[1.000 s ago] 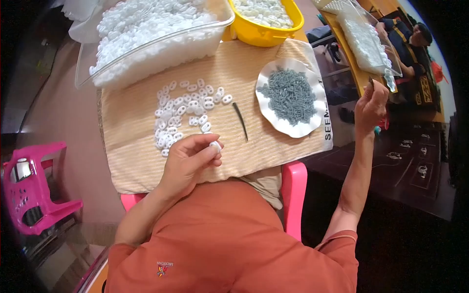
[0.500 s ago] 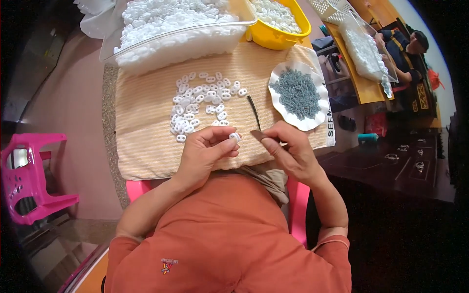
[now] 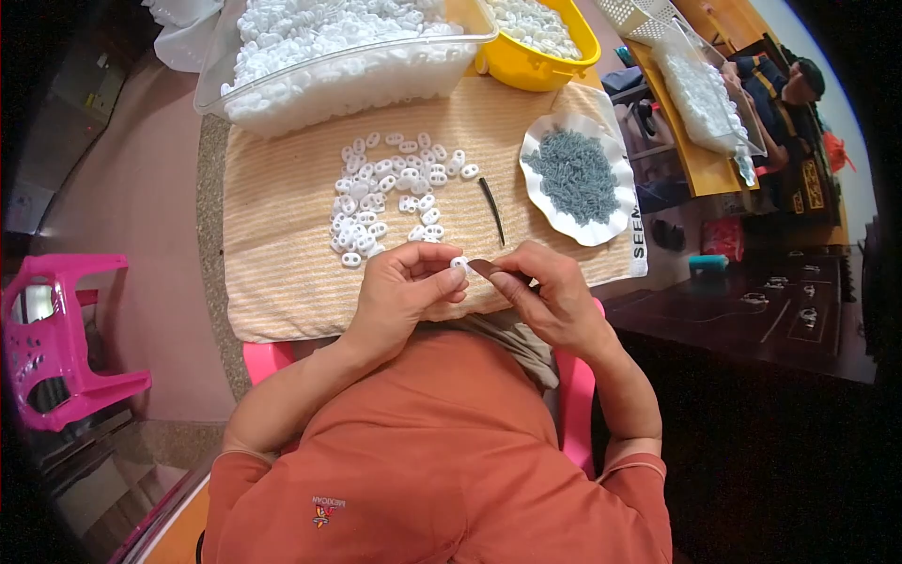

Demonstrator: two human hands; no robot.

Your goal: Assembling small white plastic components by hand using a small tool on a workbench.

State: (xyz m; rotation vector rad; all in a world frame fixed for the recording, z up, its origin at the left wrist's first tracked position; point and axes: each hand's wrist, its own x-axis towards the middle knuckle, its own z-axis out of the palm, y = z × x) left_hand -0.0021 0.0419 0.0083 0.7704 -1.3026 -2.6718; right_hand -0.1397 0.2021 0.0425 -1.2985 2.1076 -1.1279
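My left hand pinches a small white two-hole plastic piece between thumb and fingertips, close to the towel's front edge. A dark brown flat blade is gripped in my right hand; its tip meets the white piece. Beyond my left hand, many more white two-hole pieces lie loosely spread. A thin black stick rests on the towel ahead of my right hand. To its right, a white wavy-rimmed plate holds a heap of small grey-blue pieces.
A striped towel covers the table. Along its far side stand a clear bin full of white pieces and a yellow basin. A pink stool is on the left floor. Another person sits at the far right by another bin.
My right hand has moved left, bringing the blade from beside the white piece to touch it. My left hand still pinches the piece, nearly in the same place.
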